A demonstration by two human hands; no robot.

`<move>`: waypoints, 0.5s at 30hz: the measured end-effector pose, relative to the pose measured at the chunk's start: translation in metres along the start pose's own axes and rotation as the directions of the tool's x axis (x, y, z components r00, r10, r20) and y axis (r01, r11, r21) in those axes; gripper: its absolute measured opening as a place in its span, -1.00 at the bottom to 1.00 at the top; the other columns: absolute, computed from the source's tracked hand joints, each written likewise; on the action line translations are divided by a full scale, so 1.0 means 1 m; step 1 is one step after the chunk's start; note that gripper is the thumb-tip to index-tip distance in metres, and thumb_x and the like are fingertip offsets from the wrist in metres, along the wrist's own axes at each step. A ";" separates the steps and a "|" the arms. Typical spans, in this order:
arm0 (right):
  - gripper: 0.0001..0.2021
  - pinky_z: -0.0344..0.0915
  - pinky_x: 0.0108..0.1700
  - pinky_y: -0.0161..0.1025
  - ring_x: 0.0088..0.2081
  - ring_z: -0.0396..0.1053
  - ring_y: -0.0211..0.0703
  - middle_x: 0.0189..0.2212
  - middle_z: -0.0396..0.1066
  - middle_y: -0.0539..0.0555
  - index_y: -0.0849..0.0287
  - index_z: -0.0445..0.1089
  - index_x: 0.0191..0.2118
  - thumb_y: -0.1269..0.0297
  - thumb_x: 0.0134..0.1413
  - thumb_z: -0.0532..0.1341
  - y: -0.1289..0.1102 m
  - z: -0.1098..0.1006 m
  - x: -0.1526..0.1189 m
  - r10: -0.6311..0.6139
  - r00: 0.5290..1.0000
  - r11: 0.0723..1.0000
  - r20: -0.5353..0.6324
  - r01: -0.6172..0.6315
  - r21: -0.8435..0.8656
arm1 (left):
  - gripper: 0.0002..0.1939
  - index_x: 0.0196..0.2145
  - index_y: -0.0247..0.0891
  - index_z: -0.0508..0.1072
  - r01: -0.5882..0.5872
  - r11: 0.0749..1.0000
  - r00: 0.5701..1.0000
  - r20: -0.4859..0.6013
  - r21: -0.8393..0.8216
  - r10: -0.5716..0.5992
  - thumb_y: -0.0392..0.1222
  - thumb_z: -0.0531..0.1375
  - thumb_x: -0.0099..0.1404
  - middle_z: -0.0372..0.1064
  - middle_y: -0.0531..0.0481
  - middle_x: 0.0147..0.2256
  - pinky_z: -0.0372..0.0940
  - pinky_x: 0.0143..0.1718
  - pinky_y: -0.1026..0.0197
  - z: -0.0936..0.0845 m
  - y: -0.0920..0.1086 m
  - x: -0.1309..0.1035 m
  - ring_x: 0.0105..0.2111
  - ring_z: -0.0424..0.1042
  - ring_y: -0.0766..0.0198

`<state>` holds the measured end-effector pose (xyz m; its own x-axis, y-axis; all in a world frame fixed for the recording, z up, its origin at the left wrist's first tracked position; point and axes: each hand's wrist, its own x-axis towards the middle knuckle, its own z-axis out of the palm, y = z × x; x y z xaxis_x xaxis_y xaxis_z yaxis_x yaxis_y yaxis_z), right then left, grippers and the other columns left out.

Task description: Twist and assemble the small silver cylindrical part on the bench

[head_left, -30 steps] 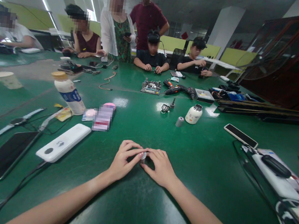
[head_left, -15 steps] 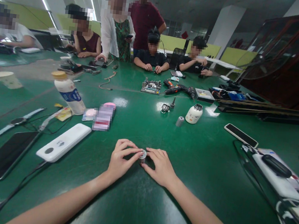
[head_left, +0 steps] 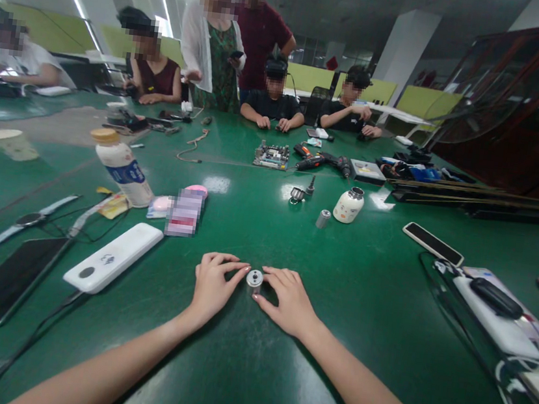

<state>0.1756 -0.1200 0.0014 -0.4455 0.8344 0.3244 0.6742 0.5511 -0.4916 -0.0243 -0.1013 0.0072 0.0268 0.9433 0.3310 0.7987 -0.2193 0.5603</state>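
Observation:
A small silver metal cylinder (head_left: 254, 282) stands upright on the green table, with dark holes in its top face. My right hand (head_left: 289, 301) curves around its right side, index finger at the back and thumb at the front, both against it. On the left, my left hand (head_left: 215, 285) has thumb and index fingertips pinched together just beside the cylinder's upper edge. Whether anything tiny is between those fingertips cannot be made out. A similar smaller-looking cylinder (head_left: 323, 218) stands farther back, near a cream round bottle (head_left: 348, 205).
To the left lie a white power bank (head_left: 120, 256), a tablet (head_left: 4, 281) and a drink bottle (head_left: 123, 171). Phone (head_left: 433, 243) and cables are on the right. Farther back are a circuit board (head_left: 272, 156) and power drills (head_left: 323, 161); several people are around the table.
My left hand has drawn slightly left, its thumb and index fingertips coming off the cylinder's top and uncovering the holes. My right hand stays against it. A standing person has lifted a hand off the table.

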 end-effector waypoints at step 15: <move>-0.71 0.18 0.12 -0.01 0.08 0.32 -0.02 0.08 0.39 0.15 0.13 0.38 -0.02 0.18 0.16 0.26 -0.002 -0.002 0.001 0.004 1.000 1.000 0.011 -0.004 -0.023 | -0.86 -0.22 0.06 0.61 -0.073 0.992 0.997 0.020 0.106 0.071 -0.09 0.25 0.27 0.45 -0.05 -0.10 0.10 -0.06 -0.09 0.003 0.000 -0.002 -0.03 0.24 -0.02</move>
<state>0.1751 -0.1207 0.0045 -0.4489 0.8367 0.3137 0.6896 0.5477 -0.4739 -0.0232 -0.1028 0.0043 0.0960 0.9301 0.3546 0.8538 -0.2601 0.4511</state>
